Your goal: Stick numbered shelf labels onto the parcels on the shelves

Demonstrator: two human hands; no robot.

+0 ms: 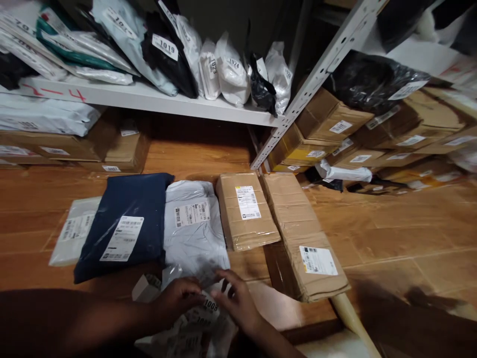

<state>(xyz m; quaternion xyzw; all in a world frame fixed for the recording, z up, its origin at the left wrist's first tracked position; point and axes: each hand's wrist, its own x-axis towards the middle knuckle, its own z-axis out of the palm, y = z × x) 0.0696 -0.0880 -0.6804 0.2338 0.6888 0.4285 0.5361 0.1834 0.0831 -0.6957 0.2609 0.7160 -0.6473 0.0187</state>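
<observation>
My left hand point(182, 293) is closed, its fingertips pinched at the edge of a strip of printed number labels point(197, 320). The uppermost label reads 1008, and more labels hang below it. On the other side of the strip is my right hand point(238, 301), with thumb and fingers curled but apart near the 1008 label. A blurred, clear-looking patch lies just beyond my fingertips. Ahead of my hands rest a grey-white mailer bag point(190, 214), a dark blue mailer bag point(130, 209) and a carton point(246, 209), all bearing shipping labels.
A long carton point(305, 223) lies at the right, and a pale flat packet point(76, 231) at the left. Behind stands a white metal shelf point(149, 102) holding several numbered bags. Stacked cartons point(335, 119) fill the right side. A pale pole point(354, 323) lies near the front.
</observation>
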